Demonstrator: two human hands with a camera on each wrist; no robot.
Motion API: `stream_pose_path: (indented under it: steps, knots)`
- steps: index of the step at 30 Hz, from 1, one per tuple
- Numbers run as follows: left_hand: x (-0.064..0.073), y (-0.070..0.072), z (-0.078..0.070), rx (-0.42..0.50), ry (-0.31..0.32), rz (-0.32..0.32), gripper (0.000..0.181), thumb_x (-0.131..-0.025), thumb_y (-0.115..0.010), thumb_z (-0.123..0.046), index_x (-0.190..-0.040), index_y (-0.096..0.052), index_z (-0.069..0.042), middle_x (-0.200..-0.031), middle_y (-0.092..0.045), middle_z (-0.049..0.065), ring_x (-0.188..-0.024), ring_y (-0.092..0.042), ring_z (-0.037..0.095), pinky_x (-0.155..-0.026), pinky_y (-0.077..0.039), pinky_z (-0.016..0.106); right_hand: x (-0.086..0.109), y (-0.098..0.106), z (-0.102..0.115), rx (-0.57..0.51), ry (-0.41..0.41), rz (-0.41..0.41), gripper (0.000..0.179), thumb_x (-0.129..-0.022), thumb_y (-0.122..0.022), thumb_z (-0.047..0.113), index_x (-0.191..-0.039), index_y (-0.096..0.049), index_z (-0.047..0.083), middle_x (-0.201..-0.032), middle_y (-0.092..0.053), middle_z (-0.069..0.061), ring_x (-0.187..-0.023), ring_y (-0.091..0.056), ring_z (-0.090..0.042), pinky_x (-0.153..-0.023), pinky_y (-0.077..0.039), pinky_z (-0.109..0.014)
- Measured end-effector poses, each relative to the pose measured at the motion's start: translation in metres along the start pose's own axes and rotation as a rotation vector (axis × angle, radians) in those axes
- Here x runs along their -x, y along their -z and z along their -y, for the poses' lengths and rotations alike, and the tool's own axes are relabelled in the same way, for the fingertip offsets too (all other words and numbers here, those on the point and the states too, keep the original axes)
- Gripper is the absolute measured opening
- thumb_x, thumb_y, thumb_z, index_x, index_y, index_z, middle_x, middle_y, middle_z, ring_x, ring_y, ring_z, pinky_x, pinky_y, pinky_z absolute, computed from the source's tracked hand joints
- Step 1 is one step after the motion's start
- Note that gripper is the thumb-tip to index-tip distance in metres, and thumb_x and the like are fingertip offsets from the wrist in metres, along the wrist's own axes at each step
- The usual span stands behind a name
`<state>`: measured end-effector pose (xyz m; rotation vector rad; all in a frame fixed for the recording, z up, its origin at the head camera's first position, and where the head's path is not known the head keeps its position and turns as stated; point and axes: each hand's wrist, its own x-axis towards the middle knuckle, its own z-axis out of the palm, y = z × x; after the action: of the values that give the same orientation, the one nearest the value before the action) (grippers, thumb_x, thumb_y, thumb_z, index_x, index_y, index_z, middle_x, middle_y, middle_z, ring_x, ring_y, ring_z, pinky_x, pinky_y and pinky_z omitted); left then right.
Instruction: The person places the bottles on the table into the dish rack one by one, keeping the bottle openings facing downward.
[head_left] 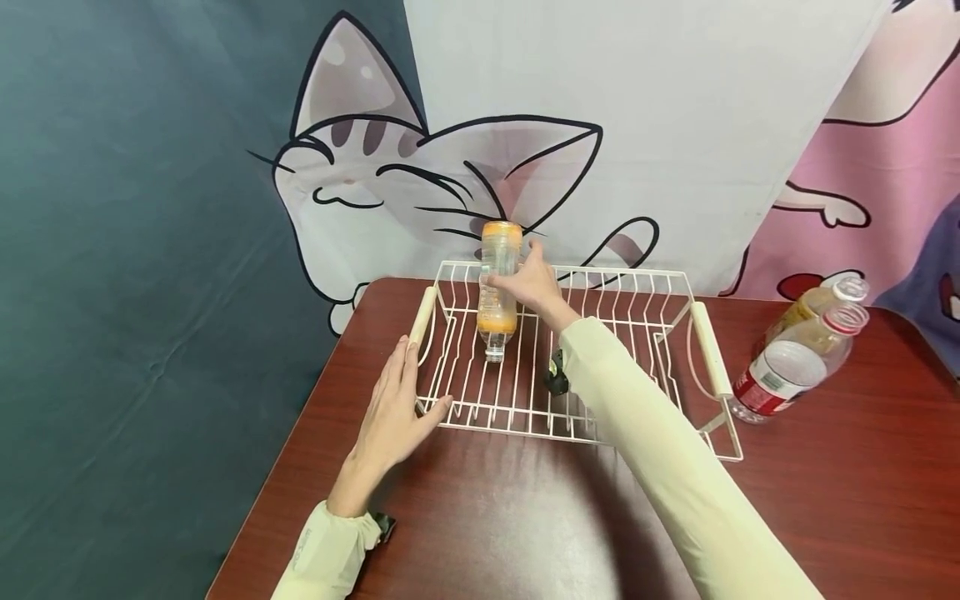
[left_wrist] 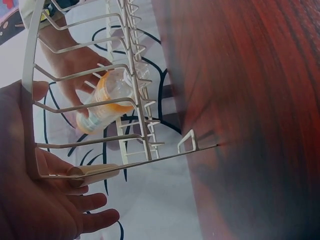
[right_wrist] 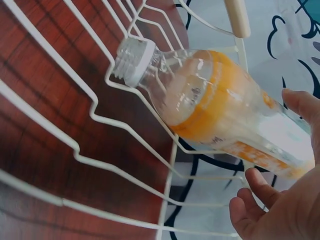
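Observation:
A clear plastic bottle [head_left: 498, 248] with orange bands stands neck down in a white wire rack [head_left: 517, 421]. In the right wrist view its uncapped neck [right_wrist: 134, 62] lies against the wires. Around the bottle's upper part my right hand [head_left: 531, 282] is loosely spread, thumb in front of it and index finger apart from its side. The right wrist view shows thumb and fingertips on either side, with no firm grip visible. My left hand [head_left: 397, 417] is at the rack's front left corner, its fingers straight beside the cream handle [head_left: 423, 315] and its thumb spread wide.
Right of the rack stand two more open bottles: one with a red and white label [head_left: 780, 383], and a yellowish one [head_left: 806, 304] behind it. A second cream handle [head_left: 711, 350] forms the rack's right side. Behind the brown table [head_left: 510, 517] hangs a cat-printed cloth [head_left: 675, 167].

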<state>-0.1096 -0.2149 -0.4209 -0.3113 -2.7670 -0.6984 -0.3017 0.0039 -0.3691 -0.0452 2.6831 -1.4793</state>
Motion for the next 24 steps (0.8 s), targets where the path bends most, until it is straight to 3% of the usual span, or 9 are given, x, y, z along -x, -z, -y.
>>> stream_pose_path:
  steps: [6,14,19,24]
  knots:
    - [-0.001,0.0,-0.002,0.004,-0.021,-0.013,0.094,-0.088,-0.068,-0.04,-0.154,-0.02,0.006,-0.162,-0.013,0.019,-0.146,-0.019,0.037,-0.112,-0.024,0.056,0.006,0.029,0.003,-0.004,0.027,0.015,0.11,-0.078,-0.08,0.043,-0.156,-0.012,0.006,-0.127,-0.057,-0.021,-0.114,-0.056,-0.035,-0.097,-0.045,-0.047]
    - [0.001,0.001,-0.001,-0.007,-0.008,0.006,0.093,-0.089,-0.066,-0.041,-0.155,-0.018,0.005,-0.163,-0.012,0.018,-0.146,-0.019,0.036,-0.112,-0.023,0.057,0.024,0.086,0.011,-0.03,0.068,0.015,0.104,-0.08,-0.078,0.047,-0.155,-0.019,0.007,-0.134,-0.053,-0.017,-0.114,-0.056,-0.033,-0.096,-0.046,-0.047]
    - [0.002,0.003,-0.002,-0.008,-0.016,-0.003,0.093,-0.089,-0.067,-0.04,-0.154,-0.02,0.006,-0.162,-0.013,0.019,-0.146,-0.02,0.037,-0.111,-0.024,0.058,0.047,0.128,0.023,-0.031,0.091,0.024,0.098,-0.081,-0.078,0.046,-0.155,-0.023,0.012,-0.138,-0.051,-0.012,-0.121,-0.052,-0.03,-0.099,-0.043,-0.045]
    - [0.001,0.002,-0.005,-0.004,-0.01,0.015,0.093,-0.09,-0.066,-0.042,-0.154,-0.019,0.006,-0.162,-0.012,0.019,-0.146,-0.019,0.037,-0.111,-0.024,0.058,0.081,0.176,0.027,-0.078,0.174,-0.011,0.091,-0.083,-0.078,0.037,-0.153,-0.027,0.01,-0.141,-0.047,-0.015,-0.129,-0.045,-0.031,-0.103,-0.04,-0.047]
